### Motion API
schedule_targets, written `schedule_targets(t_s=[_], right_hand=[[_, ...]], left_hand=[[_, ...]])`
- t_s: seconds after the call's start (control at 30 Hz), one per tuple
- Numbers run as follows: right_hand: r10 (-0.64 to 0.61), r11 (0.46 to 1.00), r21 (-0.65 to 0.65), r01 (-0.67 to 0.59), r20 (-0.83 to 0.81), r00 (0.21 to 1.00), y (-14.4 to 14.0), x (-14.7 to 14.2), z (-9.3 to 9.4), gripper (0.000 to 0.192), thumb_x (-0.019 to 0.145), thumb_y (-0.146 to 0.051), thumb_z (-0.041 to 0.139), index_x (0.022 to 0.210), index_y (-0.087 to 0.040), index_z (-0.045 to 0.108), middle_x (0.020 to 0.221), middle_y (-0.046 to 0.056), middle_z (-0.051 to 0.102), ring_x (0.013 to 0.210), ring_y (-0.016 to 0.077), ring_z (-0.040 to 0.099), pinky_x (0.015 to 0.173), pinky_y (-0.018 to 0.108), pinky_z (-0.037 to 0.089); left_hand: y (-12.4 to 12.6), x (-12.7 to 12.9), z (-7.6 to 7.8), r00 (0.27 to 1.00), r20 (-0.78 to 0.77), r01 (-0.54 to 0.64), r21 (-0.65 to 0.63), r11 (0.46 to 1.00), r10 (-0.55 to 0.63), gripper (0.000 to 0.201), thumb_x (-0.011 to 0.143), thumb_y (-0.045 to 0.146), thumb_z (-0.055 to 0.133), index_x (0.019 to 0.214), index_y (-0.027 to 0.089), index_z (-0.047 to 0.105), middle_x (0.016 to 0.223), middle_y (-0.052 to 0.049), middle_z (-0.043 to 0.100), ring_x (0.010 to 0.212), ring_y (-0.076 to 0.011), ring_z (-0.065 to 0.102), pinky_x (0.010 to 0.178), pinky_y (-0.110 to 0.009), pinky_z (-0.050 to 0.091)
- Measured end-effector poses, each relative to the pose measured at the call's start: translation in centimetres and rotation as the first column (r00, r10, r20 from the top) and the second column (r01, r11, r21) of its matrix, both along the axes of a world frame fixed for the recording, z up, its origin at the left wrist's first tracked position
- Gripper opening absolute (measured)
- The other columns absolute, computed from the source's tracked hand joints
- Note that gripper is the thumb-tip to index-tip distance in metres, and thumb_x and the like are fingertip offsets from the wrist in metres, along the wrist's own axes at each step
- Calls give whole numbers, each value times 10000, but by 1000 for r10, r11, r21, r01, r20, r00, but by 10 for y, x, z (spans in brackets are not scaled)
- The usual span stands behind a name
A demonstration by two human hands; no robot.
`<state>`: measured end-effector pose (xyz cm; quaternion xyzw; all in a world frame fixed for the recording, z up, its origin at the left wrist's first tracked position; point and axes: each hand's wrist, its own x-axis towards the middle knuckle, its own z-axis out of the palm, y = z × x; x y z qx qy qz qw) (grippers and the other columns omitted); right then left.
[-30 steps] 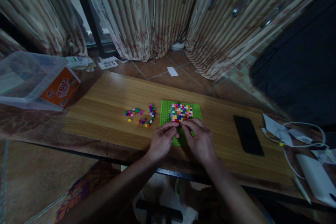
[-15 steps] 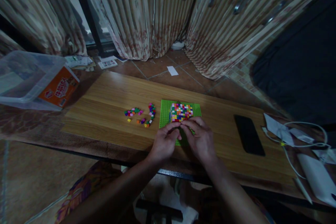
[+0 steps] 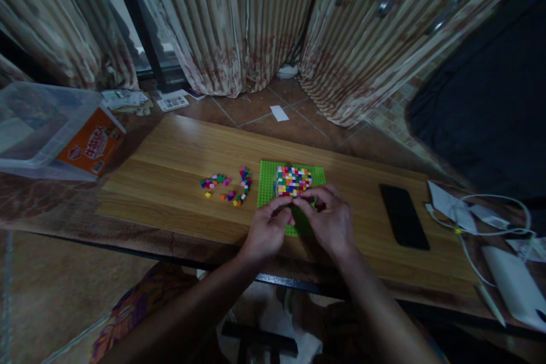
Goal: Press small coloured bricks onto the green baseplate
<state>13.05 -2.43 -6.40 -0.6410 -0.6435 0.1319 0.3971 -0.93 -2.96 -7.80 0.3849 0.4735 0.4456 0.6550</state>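
A block built of many small coloured bricks (image 3: 294, 180) stands on a green studded baseplate (image 3: 267, 179). Along the block's near edge, my left hand (image 3: 267, 230) has its fingers curled, with the index fingertip against the bricks and the thumb bent below it. My right hand (image 3: 330, 222) comes in from the right, its thumb and index finger pinched close together at that same edge. Whatever lies between the fingertips is too small and too covered to make out. Loose bricks (image 3: 245, 179) lie left of the baseplate, in a curved row and a small cluster (image 3: 214, 181).
The wooden board (image 3: 170, 153) carries a black phone (image 3: 403, 216) on the right. Beyond it are a white cable (image 3: 490, 198) and a white device (image 3: 514, 284). A clear plastic bin (image 3: 46, 131) stands at the left, and curtains (image 3: 273, 23) hang behind.
The right hand has shifted slightly, its fingers opening a little along the block's near edge. The left hand stays almost in place. The whole view has moved a little.
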Motion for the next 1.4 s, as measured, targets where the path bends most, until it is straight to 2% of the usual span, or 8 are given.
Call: schedule_targets(t_s=[0.3, 0.67, 0.87, 0.97, 1.03, 1.1, 1.23, 1.4], right_hand=[[-154, 987, -53, 150, -103, 983, 2, 0, -11, 361, 820, -516, 606, 964, -186, 639, 980, 85, 638, 907, 233, 599, 798, 399, 468], [-210, 977, -72, 201, -151, 966, 5, -13, -21, 383, 758, -465, 678, 1001, -185, 582, 979, 84, 629, 871, 223, 601, 795, 396, 467], [-184, 981, -103, 166, -200, 962, 6, -8, -21, 406, 766, -488, 673, 1023, -187, 581, 959, 69, 643, 846, 215, 610, 779, 386, 481], [-173, 983, 29, 181, -176, 969, 1, -8, -14, 299, 850, -449, 589, 1013, -199, 608, 964, 63, 643, 860, 207, 607, 802, 391, 477], [-106, 980, 150, 130, -157, 982, -5, -11, -5, 199, 889, -378, 555, 971, -214, 632, 951, 53, 643, 875, 200, 610, 820, 387, 481], [47, 978, 210, -23, -111, 993, -12, -16, 4, 129, 898, -305, 554, 943, -235, 653, 950, 45, 647, 912, 199, 618, 834, 381, 492], [337, 930, 140, -339, 43, 941, -25, -24, 16, 149, 877, -254, 583, 987, -271, 681, 1026, 46, 631, 979, 207, 608, 847, 384, 507], [321, 936, 73, -346, 233, 918, -29, -26, 16, 177, 862, -316, 623, 1021, -278, 692, 1077, 53, 622, 1010, 238, 560, 879, 443, 469]], left_hand=[[1, 0, 4, 1000, -15, 17, -17, 1000, -17, 309, 783, 243, 577, 1060, 128, 654, 600, 21, 579, 545, -101, 482, 556, -235, 360], [0, 1, 3, 1000, 18, 7, -12, 1000, -7, 284, 771, 188, 570, 1035, 125, 651, 586, 31, 577, 500, -77, 436, 516, -222, 332], [1, -10, 16, 926, 368, 12, -243, 970, 80, 254, 762, 315, 656, 934, 128, 654, 609, 30, 553, 416, -28, 309, 409, -183, 217], [4, -19, 25, 851, 501, 31, -350, 936, 159, 267, 819, 348, 603, 897, 102, 669, 710, -31, 614, 516, -58, 472, 468, -179, 373], [6, -23, 29, 814, 552, 60, -390, 919, 181, 312, 867, 366, 537, 905, 89, 676, 785, -79, 654, 636, -100, 575, 581, -207, 472], [7, -24, 31, 783, 591, 83, -408, 909, 194, 352, 889, 386, 496, 911, 85, 678, 836, -111, 673, 735, -138, 622, 675, -239, 511], [7, -24, 30, 755, 627, 112, -414, 903, 194, 405, 882, 444, 485, 924, 89, 674, 903, -135, 675, 757, -154, 623, 654, -241, 499], [7, -27, 33, 760, 632, 147, -391, 909, 149, 444, 885, 467, 468, 965, 80, 669, 945, -147, 676, 804, -176, 632, 694, -269, 494]])
